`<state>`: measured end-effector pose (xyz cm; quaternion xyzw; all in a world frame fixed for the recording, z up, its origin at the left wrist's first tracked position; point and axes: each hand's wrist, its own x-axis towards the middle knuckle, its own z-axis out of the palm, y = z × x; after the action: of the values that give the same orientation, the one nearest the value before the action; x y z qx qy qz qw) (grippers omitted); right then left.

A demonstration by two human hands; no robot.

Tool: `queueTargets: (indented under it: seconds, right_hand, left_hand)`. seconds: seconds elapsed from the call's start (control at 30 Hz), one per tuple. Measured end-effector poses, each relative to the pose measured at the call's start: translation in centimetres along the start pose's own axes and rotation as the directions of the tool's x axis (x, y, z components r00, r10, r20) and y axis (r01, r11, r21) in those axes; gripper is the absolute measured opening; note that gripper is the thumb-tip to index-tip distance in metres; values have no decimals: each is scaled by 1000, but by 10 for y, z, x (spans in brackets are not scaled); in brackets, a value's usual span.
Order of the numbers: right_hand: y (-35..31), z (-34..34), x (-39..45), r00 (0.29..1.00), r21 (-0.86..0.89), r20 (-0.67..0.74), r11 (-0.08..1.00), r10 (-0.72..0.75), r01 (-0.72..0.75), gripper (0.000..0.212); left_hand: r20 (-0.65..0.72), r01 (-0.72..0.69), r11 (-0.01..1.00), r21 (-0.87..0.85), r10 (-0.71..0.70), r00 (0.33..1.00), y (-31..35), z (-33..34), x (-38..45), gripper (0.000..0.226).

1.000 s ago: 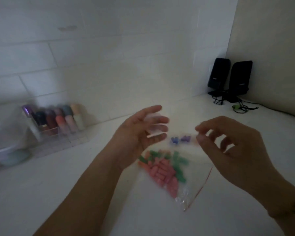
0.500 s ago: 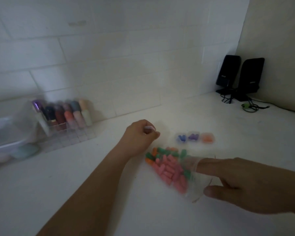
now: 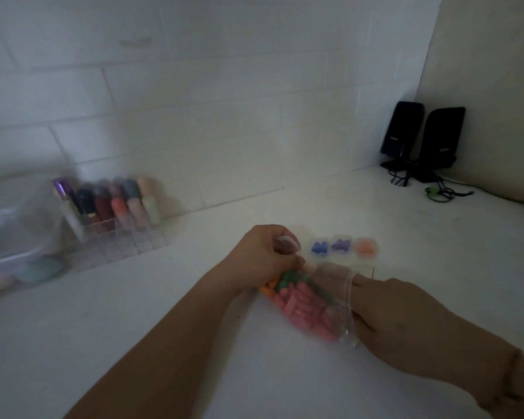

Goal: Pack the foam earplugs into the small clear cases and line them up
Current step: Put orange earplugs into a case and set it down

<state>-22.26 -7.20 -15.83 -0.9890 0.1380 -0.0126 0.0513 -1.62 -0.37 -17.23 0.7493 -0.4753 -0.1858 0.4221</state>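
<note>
A clear plastic bag (image 3: 342, 325) full of pink, green and orange foam earplugs (image 3: 300, 303) lies on the white counter. My right hand (image 3: 406, 319) has its fingers pushed inside the bag's mouth. My left hand (image 3: 266, 255) is curled round a small clear case (image 3: 286, 241) at the bag's far left edge. Three small clear cases stand in a row just beyond: one with blue earplugs (image 3: 319, 247), one with purple (image 3: 341, 244), one with orange (image 3: 365, 246).
A clear organiser with several cosmetic bottles (image 3: 115, 207) stands at the back left beside a clear bin (image 3: 9, 243). Two black speakers (image 3: 421, 137) with cables sit in the far right corner. A tiled wall runs behind the counter (image 3: 103, 297).
Both hands dropped to the bag. My right hand went from in the air to inside the bag's mouth. My left hand curled round the case and settled at the bag's edge.
</note>
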Motion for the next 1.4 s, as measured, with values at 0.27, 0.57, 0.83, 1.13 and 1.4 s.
queueTargets:
  seconds: [0.27, 0.57, 0.83, 1.13, 1.4]
  right_hand:
    - [2, 3, 2, 1000, 32, 27, 999, -6, 5, 49]
    - [-3, -4, -1, 991, -65, -128, 997, 33, -42, 51]
    - [17, -44, -20, 963, 350, -243, 936, 120, -28, 19]
    - [-13, -33, -10, 771, 389, -629, 899, 100, 201, 17]
    - [-19, -20, -2, 652, 381, -735, 908, 185, 172, 15]
  left_hand:
    - [95, 26, 952, -304, 4, 995, 1, -2, -2, 20]
    - [136, 28, 925, -378, 26, 990, -4, -6, 1, 31]
    - [-112, 81, 855, -512, -159, 981, -4, -10, 5, 4]
    - [165, 148, 396, -906, 9, 986, 46, 17, -24, 25]
    - [239, 198, 274, -941, 124, 963, 49, 36, -33, 35]
